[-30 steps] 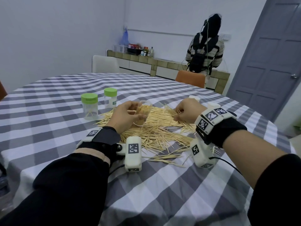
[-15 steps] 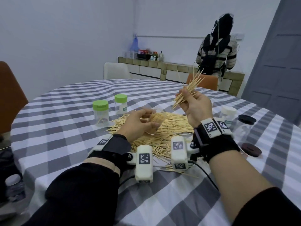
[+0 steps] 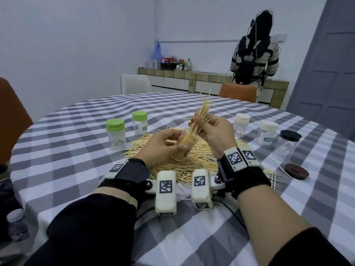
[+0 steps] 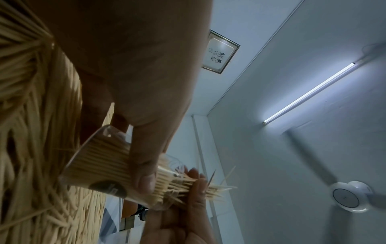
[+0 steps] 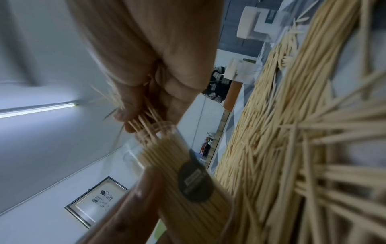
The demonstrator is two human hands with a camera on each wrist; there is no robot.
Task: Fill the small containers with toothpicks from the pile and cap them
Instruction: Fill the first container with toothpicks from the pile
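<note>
Left hand (image 3: pixel 161 144) gripping clear container (image 3: pixel 182 148); right hand (image 3: pixel 215 131) pinching toothpick bundle (image 3: pixel 201 114). Pile (image 3: pixel 192 162) beneath; green-capped jars (image 3: pixel 115 133) left, white-capped jars (image 3: pixel 267 133) right on worktop (image 3: pixel 76 169).

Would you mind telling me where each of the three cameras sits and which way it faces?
Head: worn on the head, looking forward and down at the checked table; shows both forearms, left hand and right hand.
Left wrist: under the left hand, facing up to the ceiling; shows its fingers round the clear container.
Right wrist: under the right hand, facing up along the fingers pinching the toothpick bundle.
Shared: all show the container, the bundle and the toothpick pile.
</note>
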